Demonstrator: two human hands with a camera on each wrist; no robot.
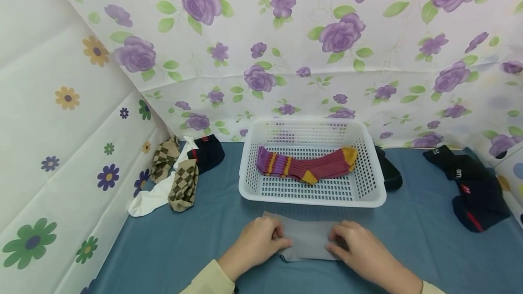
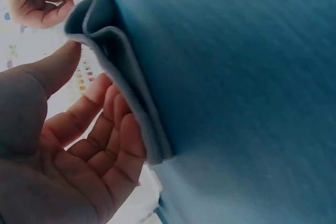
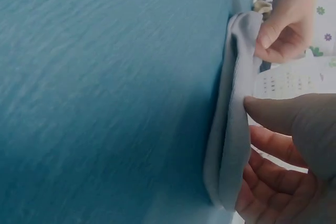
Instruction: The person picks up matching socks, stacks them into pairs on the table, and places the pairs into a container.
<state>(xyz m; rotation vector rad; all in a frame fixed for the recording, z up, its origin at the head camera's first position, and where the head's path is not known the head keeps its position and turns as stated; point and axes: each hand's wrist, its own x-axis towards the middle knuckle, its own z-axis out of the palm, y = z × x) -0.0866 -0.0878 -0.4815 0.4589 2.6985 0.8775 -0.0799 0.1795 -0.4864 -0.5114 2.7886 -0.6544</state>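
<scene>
A pair of grey socks [image 1: 309, 238] lies flat, one layer over the other, on the blue cloth in front of the basket. My left hand [image 1: 259, 242] rests its thumb and fingertips on the left end, where the left wrist view shows the layered, wavy openings of the grey socks [image 2: 118, 61]. At the right end, my right hand [image 1: 359, 247] touches the fabric with thumb and fingertips spread apart. In the right wrist view the thumb of my right hand [image 3: 283, 145] meets the edge of the folded grey socks [image 3: 237, 114].
Behind stands a white plastic basket [image 1: 312, 201] with maroon, purple and yellow socks [image 1: 306, 164] in it. To the left lie checked socks [image 1: 184, 185], white socks [image 1: 152, 199] and a navy sock [image 1: 209, 151]. Dark socks [image 1: 482, 198] lie at right; a black item [image 1: 390, 173] sits beside the basket.
</scene>
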